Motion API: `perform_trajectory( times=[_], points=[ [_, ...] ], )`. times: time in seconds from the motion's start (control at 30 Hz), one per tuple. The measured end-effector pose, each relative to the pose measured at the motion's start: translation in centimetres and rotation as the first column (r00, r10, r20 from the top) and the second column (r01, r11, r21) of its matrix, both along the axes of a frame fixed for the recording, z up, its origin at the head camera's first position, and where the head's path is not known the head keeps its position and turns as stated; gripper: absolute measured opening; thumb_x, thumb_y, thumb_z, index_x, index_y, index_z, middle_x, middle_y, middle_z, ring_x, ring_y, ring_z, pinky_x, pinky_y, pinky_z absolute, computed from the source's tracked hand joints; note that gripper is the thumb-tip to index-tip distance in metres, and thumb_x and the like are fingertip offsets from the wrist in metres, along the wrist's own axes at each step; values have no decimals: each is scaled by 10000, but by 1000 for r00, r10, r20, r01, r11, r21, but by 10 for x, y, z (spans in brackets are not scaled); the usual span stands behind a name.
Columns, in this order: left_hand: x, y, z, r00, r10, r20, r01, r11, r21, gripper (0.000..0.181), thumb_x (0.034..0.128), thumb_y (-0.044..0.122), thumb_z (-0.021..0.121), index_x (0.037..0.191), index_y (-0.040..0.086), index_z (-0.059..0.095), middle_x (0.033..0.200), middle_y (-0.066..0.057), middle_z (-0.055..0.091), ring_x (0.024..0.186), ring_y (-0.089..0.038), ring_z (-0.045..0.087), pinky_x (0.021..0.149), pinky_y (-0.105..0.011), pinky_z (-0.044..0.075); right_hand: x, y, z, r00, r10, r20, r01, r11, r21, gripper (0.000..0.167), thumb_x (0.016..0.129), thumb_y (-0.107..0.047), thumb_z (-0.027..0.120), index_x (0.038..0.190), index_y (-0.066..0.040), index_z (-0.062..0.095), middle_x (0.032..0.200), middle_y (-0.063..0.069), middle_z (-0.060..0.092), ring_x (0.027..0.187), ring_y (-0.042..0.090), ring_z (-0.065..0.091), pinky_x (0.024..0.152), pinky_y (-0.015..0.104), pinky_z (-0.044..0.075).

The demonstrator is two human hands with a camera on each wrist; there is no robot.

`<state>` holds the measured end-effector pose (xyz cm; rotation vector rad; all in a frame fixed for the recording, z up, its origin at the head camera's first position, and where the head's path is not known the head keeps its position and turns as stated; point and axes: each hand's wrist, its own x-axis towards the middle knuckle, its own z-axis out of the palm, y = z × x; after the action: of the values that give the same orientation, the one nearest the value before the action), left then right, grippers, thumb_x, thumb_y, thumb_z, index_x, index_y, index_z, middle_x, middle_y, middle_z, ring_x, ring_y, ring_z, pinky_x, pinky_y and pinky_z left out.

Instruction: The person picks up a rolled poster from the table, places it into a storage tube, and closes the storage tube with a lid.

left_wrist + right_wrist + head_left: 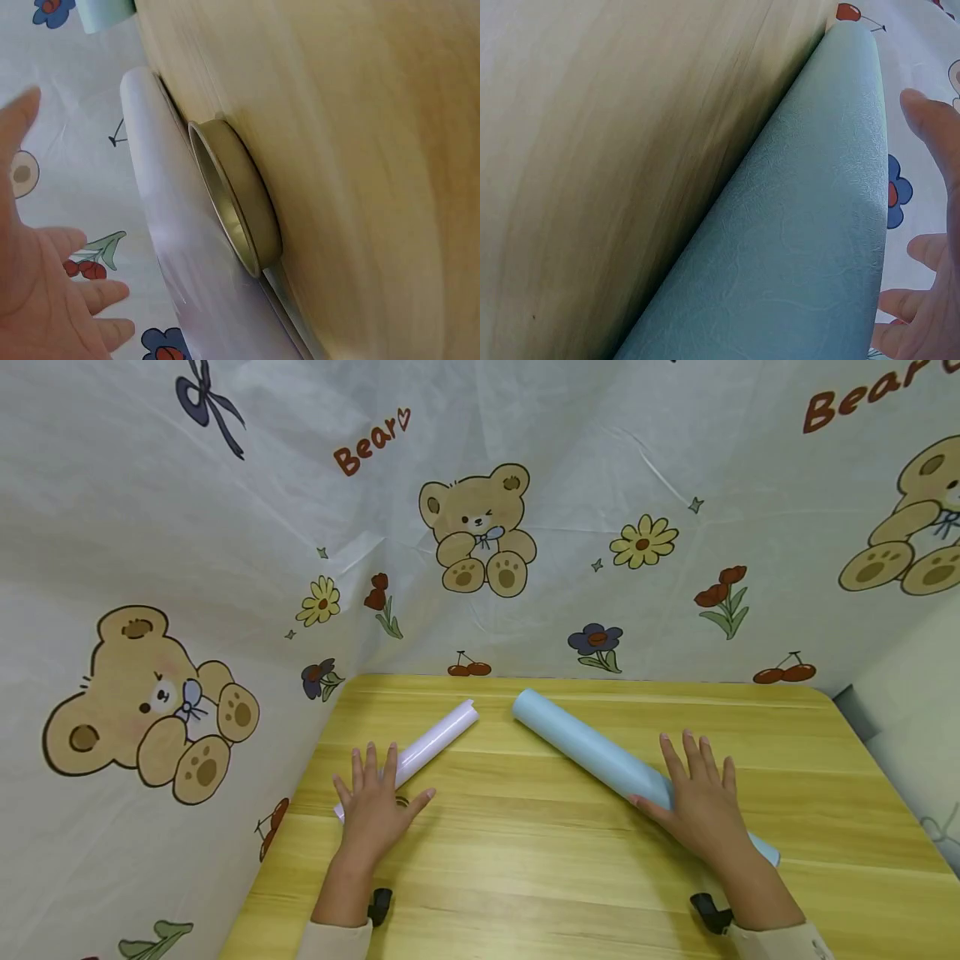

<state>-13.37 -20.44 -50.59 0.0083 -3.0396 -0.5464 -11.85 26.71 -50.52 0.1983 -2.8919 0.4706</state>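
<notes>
A pale lilac roll [437,742] lies slanted on the left of the table, and a thicker light blue roll [592,752] slants on the right. My left hand [372,814], fingers spread, is over the lilac roll's near part. In the left wrist view a gap shows between that hand [52,300] and the lilac roll [180,225]; a gold-coloured ring [251,199] stands against the roll. My right hand [701,806] is spread above the blue roll's lower part. The right wrist view shows the blue roll [795,225] beside the spread fingers of that hand [930,300].
The wood-grain table [525,893] meets a white cloth [570,468] printed with bears and flowers at its back and left. Black straps or mounts are at both wrists. A dark grey object [857,713] is beyond the table's back right corner.
</notes>
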Motion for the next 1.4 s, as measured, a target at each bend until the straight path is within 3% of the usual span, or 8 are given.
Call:
perform_trajectory(
  times=[0.23, 0.57, 0.77, 1.07, 1.27, 1.4],
  points=[
    [-1, -9, 3, 997, 68, -28, -65, 993, 96, 772, 956, 442, 673, 1560, 67, 371, 1631, -295, 216, 1545, -502, 54, 1144, -793, -7, -2, 0, -3, 1000, 10, -1, -10, 1000, -22, 1056, 826, -506, 795, 1606, -64, 238, 1593, 356, 225, 1433, 600, 239, 1093, 794, 197],
    [-1, -18, 0, 991, 132, -24, -127, 981, 150, 573, 963, 313, 675, 1424, 1, 540, 1493, -302, 436, 1436, -480, 339, 1150, -775, 97, -4, -3, -11, 999, 28, 25, -29, 1000, 10, 941, 852, -454, 790, 1545, 7, 351, 1438, 374, 430, 1238, 590, 482, 978, 737, 389],
    [0, -19, 0, 991, 134, 23, -136, 981, 141, 491, 989, 227, 631, 1420, 5, 551, 1505, -300, 435, 1429, -496, 353, 1144, -785, 116, -2, -5, -15, 997, 26, 78, -27, 1000, 3, 914, 877, -454, 766, 1543, 15, 351, 1405, 381, 465, 1186, 593, 530, 929, 722, 438],
    [-2, -26, -4, 992, 121, 31, -123, 987, 106, 504, 958, 137, 661, 1440, 49, 543, 1400, -270, 556, 1303, -495, 500, 1121, -771, 208, -2, -7, -20, 997, 23, 75, -27, 998, 55, 885, 873, -453, 769, 1524, 12, 391, 1365, 357, 529, 1136, 568, 579, 900, 710, 462],
    [-5, -29, -6, 995, 99, 4, -99, 991, 87, 528, 918, 87, 695, 1426, 61, 557, 1330, -277, 602, 1182, -484, 584, 995, -667, 383, -2, -6, -20, 995, 26, 99, -32, 997, 68, 864, 883, -448, 759, 1515, 19, 399, 1360, 343, 537, 1140, 554, 581, 906, 700, 462],
    [-7, -31, -7, 996, 93, 3, -93, 992, 86, 544, 899, 70, 714, 1421, 62, 561, 1311, -276, 612, 1162, -475, 595, 933, -624, 414, -3, -6, -18, 994, 40, 103, -48, 996, 72, 844, 887, -428, 760, 1496, 38, 407, 1322, 334, 567, 1119, 534, 596, 893, 680, 478]
  ],
)
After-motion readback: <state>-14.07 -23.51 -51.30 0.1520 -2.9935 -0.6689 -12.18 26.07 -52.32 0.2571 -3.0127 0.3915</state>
